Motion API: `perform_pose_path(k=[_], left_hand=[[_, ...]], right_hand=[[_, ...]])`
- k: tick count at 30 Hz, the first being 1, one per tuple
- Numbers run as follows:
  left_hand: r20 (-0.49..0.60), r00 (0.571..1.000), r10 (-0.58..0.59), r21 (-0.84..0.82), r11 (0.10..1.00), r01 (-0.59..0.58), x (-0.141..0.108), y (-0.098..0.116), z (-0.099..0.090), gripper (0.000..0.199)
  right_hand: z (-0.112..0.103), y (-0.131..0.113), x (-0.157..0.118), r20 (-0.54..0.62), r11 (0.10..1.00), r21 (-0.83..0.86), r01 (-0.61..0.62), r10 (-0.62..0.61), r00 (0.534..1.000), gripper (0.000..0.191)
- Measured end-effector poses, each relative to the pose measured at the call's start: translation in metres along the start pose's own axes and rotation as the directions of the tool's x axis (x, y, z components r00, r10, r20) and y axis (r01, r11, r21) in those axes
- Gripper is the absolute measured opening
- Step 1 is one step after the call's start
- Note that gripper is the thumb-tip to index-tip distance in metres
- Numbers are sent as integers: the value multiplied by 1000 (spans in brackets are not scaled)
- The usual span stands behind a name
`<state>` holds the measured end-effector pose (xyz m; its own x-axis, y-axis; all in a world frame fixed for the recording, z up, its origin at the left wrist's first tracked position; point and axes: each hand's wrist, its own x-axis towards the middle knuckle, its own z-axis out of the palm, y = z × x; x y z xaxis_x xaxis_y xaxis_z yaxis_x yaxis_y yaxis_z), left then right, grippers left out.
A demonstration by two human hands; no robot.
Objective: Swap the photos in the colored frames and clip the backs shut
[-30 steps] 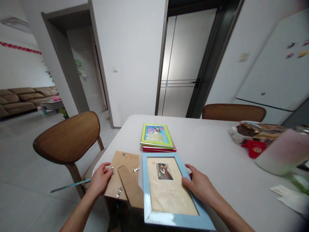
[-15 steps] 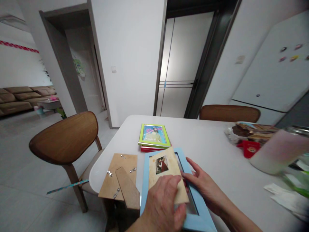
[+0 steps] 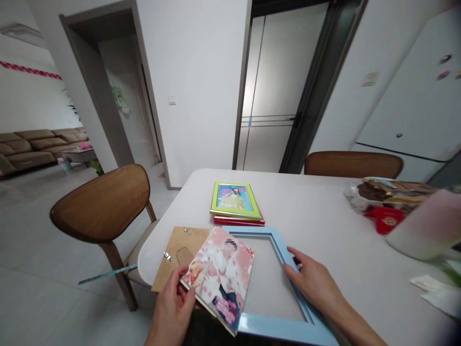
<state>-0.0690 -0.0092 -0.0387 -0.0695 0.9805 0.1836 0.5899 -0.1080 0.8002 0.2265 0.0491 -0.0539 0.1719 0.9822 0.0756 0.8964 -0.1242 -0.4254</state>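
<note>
My left hand (image 3: 175, 305) pinches the lower left edge of a pink photo print (image 3: 223, 276), tilted over the left side of a light blue picture frame (image 3: 288, 329). The print looks thick at its edge, perhaps several sheets together. My right hand (image 3: 310, 278) grips the frame's right side, thumb on top and fingers at the outer edge. The frame lies on the table and its opening shows a pale surface. Partly under the print is a brown backing board (image 3: 169, 262) with metal clips, its stand mostly covered.
A green picture frame (image 3: 236, 214) lies on red ones (image 3: 239, 222) beyond the blue frame. On the right of the white table (image 3: 298, 202) are a pink-white container (image 3: 421, 228), a red packet (image 3: 388, 220) and snack bags (image 3: 396, 190). A wooden chair (image 3: 104, 204) stands left.
My left hand has moved left off the frame's middle. The cream sheet with a small picture no longer shows; a pink photo side faces up. My right hand stays on the frame.
</note>
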Motion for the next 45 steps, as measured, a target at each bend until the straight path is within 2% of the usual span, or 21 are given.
perform_pose_path(k=[5,7,10,12,15,18,20,21,23,24,25,27,29,30,31,33,36,38,39,42,45], left_hand=[[67,981,183,322,926,-195,-6,-13,-3,35],[109,954,281,405,863,-300,-6,-15,-1,45],[238,890,389,434,777,-456,-6,-13,7,65],[329,843,426,407,742,-534,-5,-8,15,71],[417,781,466,340,716,-609,-3,-4,24,66],[412,747,522,247,725,-643,2,-2,26,58],[301,789,535,147,792,-593,6,1,25,52],[200,843,500,74,850,-522,8,4,24,48],[-15,957,290,-156,945,-288,12,17,24,35],[-79,987,137,-313,937,-155,13,25,26,30],[-95,995,-15,-481,876,-33,13,34,29,29],[0,978,-210,-764,631,135,11,52,42,34],[127,958,-256,-899,379,221,6,65,58,40],[172,953,-250,-920,306,246,4,68,65,43],[202,953,-227,-923,281,263,3,69,71,46],[213,964,-160,-900,351,257,1,65,77,53],[157,986,-49,-736,660,150,2,51,74,57],[168,984,53,-511,859,41,1,41,69,54],[196,973,122,-403,915,-33,1,37,67,52],[291,908,301,-208,946,-247,-3,29,66,52],[377,853,362,-87,930,-356,-5,28,68,55]], right_hand=[[2,2,-5,-50,994,-94,52,-57,997,46],[-1,-1,-9,-108,993,-56,100,-106,989,44],[-4,-14,-17,-147,980,110,166,-150,978,44],[-3,-27,-23,-67,954,258,154,-141,988,45],[3,-46,-28,86,885,455,99,-155,984,43],[10,-58,-31,164,756,654,28,-178,970,44],[11,-64,-32,167,611,789,-60,-121,978,49],[11,-67,-33,165,525,845,-105,-68,984,52],[12,-74,-36,202,357,912,-203,40,979,55],[13,-78,-37,258,287,920,-267,71,964,55],[14,-82,-39,325,223,917,-332,68,943,53],[17,-89,-41,401,95,912,-400,2,916,49],[18,-91,-40,344,-12,939,-344,-24,939,45],[16,-88,-39,291,-33,956,-291,-8,957,45],[13,-84,-36,254,-20,967,-254,16,967,45],[4,-71,-28,263,78,961,-265,43,964,49],[-12,-46,-15,360,256,897,-359,44,932,54],[-16,-35,-7,392,352,855,-382,44,919,57],[-15,-32,-4,392,394,841,-372,32,919,57],[-8,-32,2,333,541,793,-279,-1,943,55],[-2,-38,7,168,770,633,-86,-28,985,48]])
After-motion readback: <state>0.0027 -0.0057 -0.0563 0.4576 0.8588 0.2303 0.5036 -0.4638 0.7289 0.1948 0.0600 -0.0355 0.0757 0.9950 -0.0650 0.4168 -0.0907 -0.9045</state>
